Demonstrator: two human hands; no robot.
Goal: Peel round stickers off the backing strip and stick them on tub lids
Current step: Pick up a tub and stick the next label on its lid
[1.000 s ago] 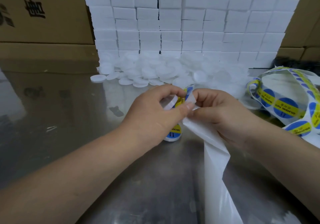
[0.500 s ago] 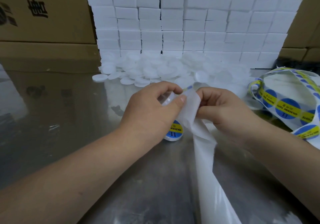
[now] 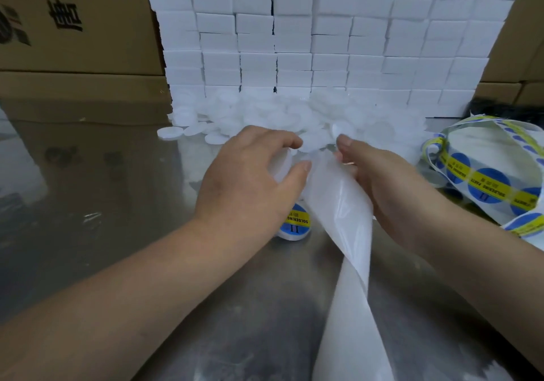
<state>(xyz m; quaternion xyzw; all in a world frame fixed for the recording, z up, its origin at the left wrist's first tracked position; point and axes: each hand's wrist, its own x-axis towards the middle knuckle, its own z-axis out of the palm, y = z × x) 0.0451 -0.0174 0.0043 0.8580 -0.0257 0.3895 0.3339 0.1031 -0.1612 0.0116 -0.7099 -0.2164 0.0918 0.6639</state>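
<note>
Head view, steeply down, close over hands [image 3: 294, 180]

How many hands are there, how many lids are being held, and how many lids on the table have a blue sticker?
Hands: 2, left hand and right hand
Held lid: 1
Stickered lid: 1
Total: 4

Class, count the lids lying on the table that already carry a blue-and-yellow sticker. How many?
1: the stickered lid lies on the steel table just below the left hand, beside the backing strip. Others may be hidden beneath that hand.
</note>
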